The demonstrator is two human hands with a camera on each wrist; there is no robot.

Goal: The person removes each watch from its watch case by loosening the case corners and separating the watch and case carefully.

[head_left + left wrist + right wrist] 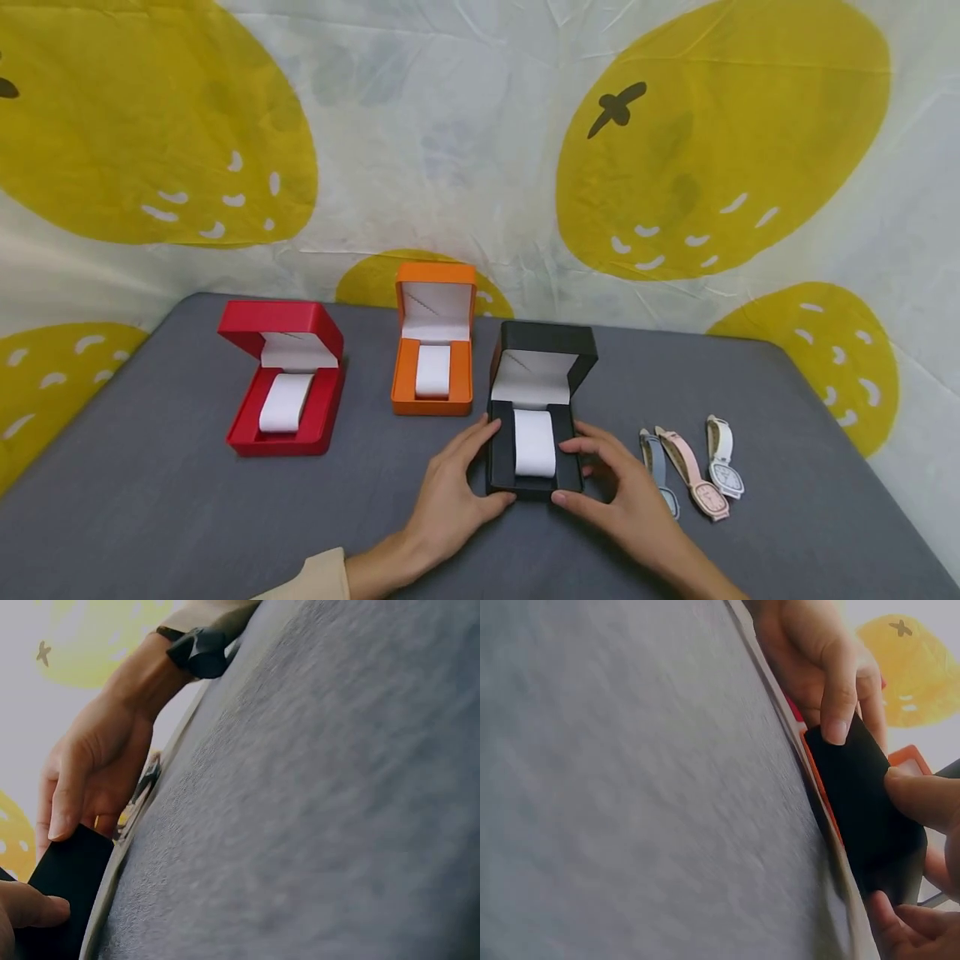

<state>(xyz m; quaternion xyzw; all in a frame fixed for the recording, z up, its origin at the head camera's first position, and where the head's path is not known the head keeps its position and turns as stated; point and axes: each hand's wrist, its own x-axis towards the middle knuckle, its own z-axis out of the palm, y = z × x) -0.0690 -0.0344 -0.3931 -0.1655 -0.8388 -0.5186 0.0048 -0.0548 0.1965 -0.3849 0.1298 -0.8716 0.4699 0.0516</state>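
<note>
A black watch box (536, 487) stands on the grey table with its lid raised and a white cushion (535, 443) inside. My left hand (453, 492) grips its left side, thumb at the front corner and fingers along the side. On the other side my right hand (618, 492) holds the box, thumb at the front right corner and fingers against the right edge. In the left wrist view the right thumb (66, 814) presses the front face of the box (71, 874). The right wrist view shows the left thumb (835, 729) on that same face.
To the left stand an open red watch box (330, 408) and an open orange one (432, 408), each with a white cushion. Right of my right hand lie a blue watch (657, 462), a pink watch (693, 475) and a white watch (723, 458). A patterned cloth (450, 125) hangs behind the table.
</note>
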